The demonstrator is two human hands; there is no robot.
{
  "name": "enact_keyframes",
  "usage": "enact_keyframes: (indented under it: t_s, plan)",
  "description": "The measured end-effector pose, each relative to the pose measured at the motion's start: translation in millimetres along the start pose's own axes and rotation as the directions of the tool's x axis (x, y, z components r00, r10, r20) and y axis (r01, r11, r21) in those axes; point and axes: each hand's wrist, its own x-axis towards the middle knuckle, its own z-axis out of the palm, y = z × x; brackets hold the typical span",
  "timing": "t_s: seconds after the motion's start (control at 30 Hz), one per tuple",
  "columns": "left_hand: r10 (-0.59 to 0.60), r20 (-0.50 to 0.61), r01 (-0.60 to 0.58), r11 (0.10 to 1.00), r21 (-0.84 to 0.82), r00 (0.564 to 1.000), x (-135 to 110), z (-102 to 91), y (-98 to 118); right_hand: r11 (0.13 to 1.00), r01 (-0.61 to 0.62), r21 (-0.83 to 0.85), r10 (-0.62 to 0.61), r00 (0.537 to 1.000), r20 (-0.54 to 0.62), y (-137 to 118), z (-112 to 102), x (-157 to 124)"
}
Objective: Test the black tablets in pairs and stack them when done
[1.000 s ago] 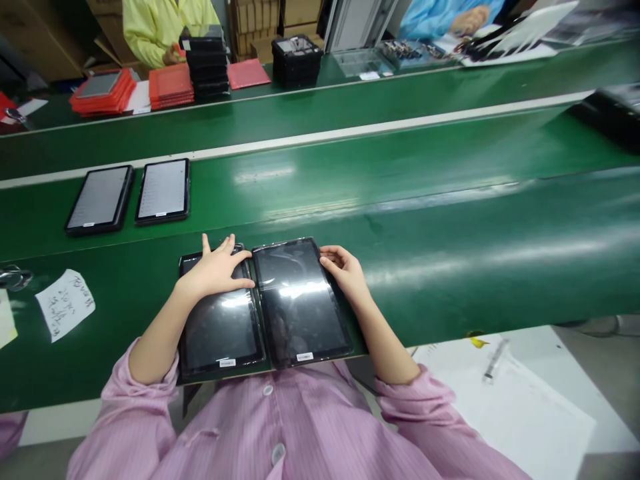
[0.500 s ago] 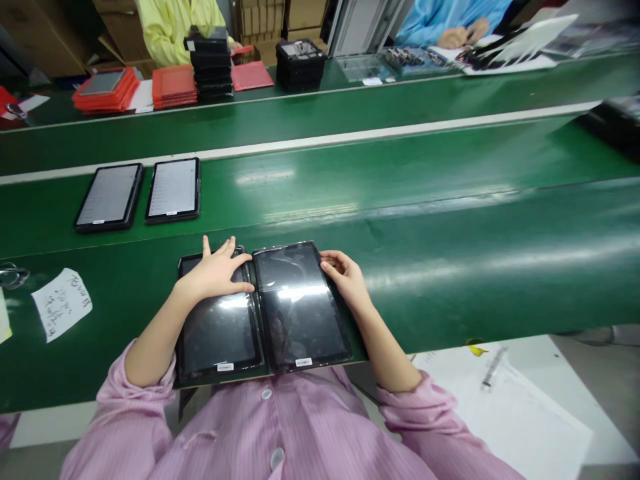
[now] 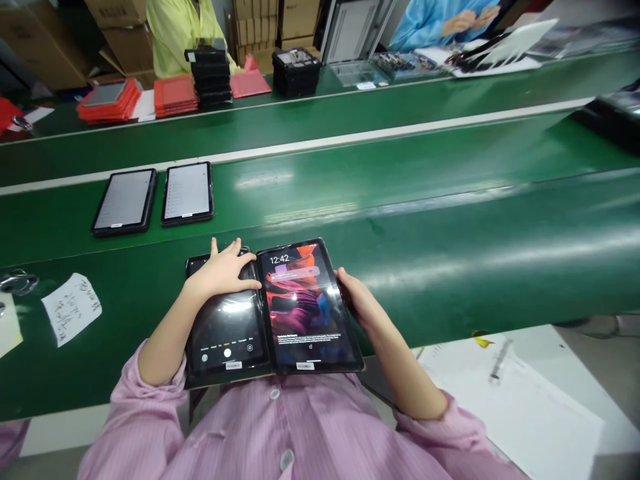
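Observation:
Two black tablets lie side by side at the front edge of the green bench. My left hand (image 3: 223, 272) rests on the upper part of the left tablet (image 3: 227, 327), fingers spread. Its thumb and forefinger reach toward the gap between the tablets. That screen is lit with what looks like a camera app and a white round button. The right tablet (image 3: 307, 307) shows a lock screen reading 12:42 over a red and purple picture. My right hand (image 3: 357, 293) holds this tablet by its right edge; most of the fingers are hidden beside or beneath it.
Two more tablets with pale lit screens, one (image 3: 125, 198) left of the other (image 3: 187, 191), lie farther back. A handwritten note (image 3: 71, 309) is at the left. Across the bench stand a black stack (image 3: 210, 73) and red pouches (image 3: 175, 95). Two people sit there, in yellow (image 3: 185, 33) and blue (image 3: 425, 23).
Both front tablets' screens, dark before, are now lit. My right hand has slid down the right tablet's edge, its fingers now mostly out of sight. My left hand keeps its place on the left tablet.

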Motion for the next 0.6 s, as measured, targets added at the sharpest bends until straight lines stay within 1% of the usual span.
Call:
enact_keyframes:
  t_s: [0.07, 0.13, 0.2, 0.23, 0.27, 0.3, 0.33, 0.37, 0.4, 0.43, 0.47, 0.5, 0.53, 0.57, 0.6]
  plan:
    - [0.009, -0.006, -0.010, 0.999, -0.033, 1.000, 1, -1.3, -2, 0.985, -0.035, 0.168, 0.026, 0.998, 0.053, -3, 8, -3]
    - [0.024, -0.039, -0.028, 0.994, -0.107, 0.999, 0, -4.2, -12, 0.968, -0.030, 0.249, 0.020, 0.999, 0.045, -4, 14, -8]
    - [0.006, -0.153, -0.034, 0.983, -0.181, 0.988, -5, -5.0, -33, 0.966, -0.025, 0.258, 0.023, 1.000, 0.009, -3, 16, -13]
    - [-0.022, -0.237, -0.029, 0.977, -0.212, 0.971, -9, -2.8, -46, 0.965, -0.031, 0.261, 0.034, 0.999, -0.010, -2, 15, -14]
    - [-0.062, -0.332, -0.023, 0.969, -0.245, 0.941, -15, 2.0, -61, 0.963, -0.034, 0.268, 0.044, 0.999, -0.030, -2, 14, -15]
    - [-0.108, -0.428, -0.023, 0.957, -0.289, 0.897, -21, 9.8, -75, 0.961, -0.034, 0.275, 0.050, 0.998, -0.049, -3, 12, -16]
    - [-0.158, -0.517, -0.043, 0.934, -0.355, 0.841, -28, 20.4, -88, 0.960, -0.032, 0.279, 0.052, 0.997, -0.063, -5, 10, -16]
    - [-0.214, -0.591, -0.087, 0.895, -0.438, 0.777, -35, 33.3, -98, 0.960, -0.034, 0.278, 0.053, 0.997, -0.063, -8, 9, -15]
    - [-0.284, -0.654, -0.153, 0.836, -0.527, 0.701, -41, 47.7, -104, 0.962, -0.039, 0.271, 0.055, 0.997, -0.053, -12, 10, -14]
    - [-0.362, -0.679, -0.220, 0.760, -0.612, 0.638, -46, 62.2, -107, 0.964, -0.046, 0.263, 0.057, 0.998, -0.034, -17, 14, -13]
    - [-0.443, -0.675, -0.275, 0.675, -0.684, 0.590, -50, 75.8, -106, 0.964, -0.056, 0.261, 0.060, 0.998, -0.009, -22, 21, -12]
    - [-0.509, -0.651, -0.319, 0.592, -0.740, 0.563, -54, 87.3, -101, 0.961, -0.066, 0.269, 0.062, 0.998, 0.025, -26, 32, -12]
    - [-0.559, -0.613, -0.349, 0.512, -0.785, 0.558, -57, 96.2, -94, 0.954, -0.076, 0.289, 0.060, 0.996, 0.064, -30, 45, -11]
    - [-0.592, -0.574, -0.367, 0.443, -0.818, 0.566, -60, 102.3, -86, 0.944, -0.085, 0.317, 0.053, 0.993, 0.108, -33, 61, -10]
    - [-0.609, -0.537, -0.376, 0.384, -0.843, 0.583, -63, 105.9, -77, 0.933, -0.096, 0.348, 0.045, 0.987, 0.153, -34, 79, -10]
